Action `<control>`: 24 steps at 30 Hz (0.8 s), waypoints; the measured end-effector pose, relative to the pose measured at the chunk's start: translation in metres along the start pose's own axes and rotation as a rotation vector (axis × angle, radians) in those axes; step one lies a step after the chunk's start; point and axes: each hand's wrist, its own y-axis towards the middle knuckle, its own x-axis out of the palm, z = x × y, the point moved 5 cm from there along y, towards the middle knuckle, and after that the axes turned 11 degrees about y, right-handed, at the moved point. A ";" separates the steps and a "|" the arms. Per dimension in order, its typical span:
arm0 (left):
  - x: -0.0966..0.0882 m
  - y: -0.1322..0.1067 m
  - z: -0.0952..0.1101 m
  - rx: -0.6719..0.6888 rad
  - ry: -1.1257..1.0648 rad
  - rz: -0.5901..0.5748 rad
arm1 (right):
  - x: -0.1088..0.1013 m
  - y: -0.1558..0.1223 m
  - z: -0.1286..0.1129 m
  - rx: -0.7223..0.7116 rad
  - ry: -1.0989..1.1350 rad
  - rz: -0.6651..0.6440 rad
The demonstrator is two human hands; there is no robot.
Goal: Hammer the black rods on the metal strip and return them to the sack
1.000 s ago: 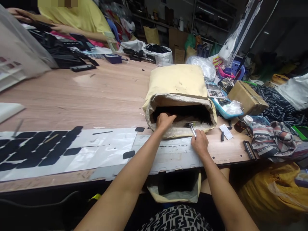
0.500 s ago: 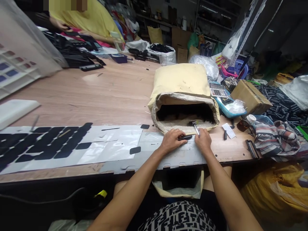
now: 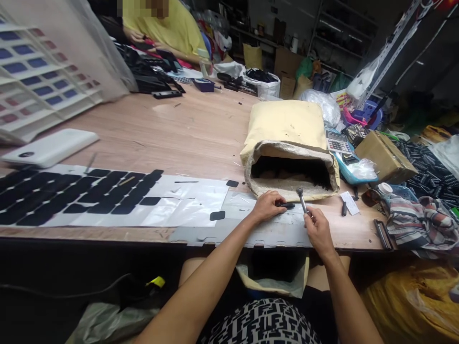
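My left hand (image 3: 267, 206) pinches a small black elongated part (image 3: 286, 205) and holds it down on a grey metal plate (image 3: 251, 229) at the table's near edge. My right hand (image 3: 317, 228) grips a small metal hammer (image 3: 301, 198), whose head is raised just above the part's right end. Right behind both hands an open tan sack (image 3: 287, 129) lies on its side, with dark parts inside its mouth.
A white sheet (image 3: 172, 205) with rows of black oval pads (image 3: 71, 191) covers the table to the left. A calculator (image 3: 337, 141), blue tray, cardboard box (image 3: 383, 155) and striped cloth crowd the right. Another person in yellow (image 3: 168, 28) works at the far end.
My left hand came out of the sack with a black part and set it on the metal plate. My right hand lifted the hammer's head off the sack edge.
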 end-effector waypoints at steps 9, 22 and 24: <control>0.001 0.002 -0.002 -0.033 -0.029 -0.012 | 0.008 -0.023 0.000 0.069 0.127 -0.032; -0.001 0.003 0.000 -0.019 -0.014 -0.005 | 0.030 -0.026 0.003 0.123 0.245 -0.113; -0.001 0.003 0.000 -0.020 -0.005 -0.002 | 0.032 -0.025 0.007 0.160 0.255 -0.126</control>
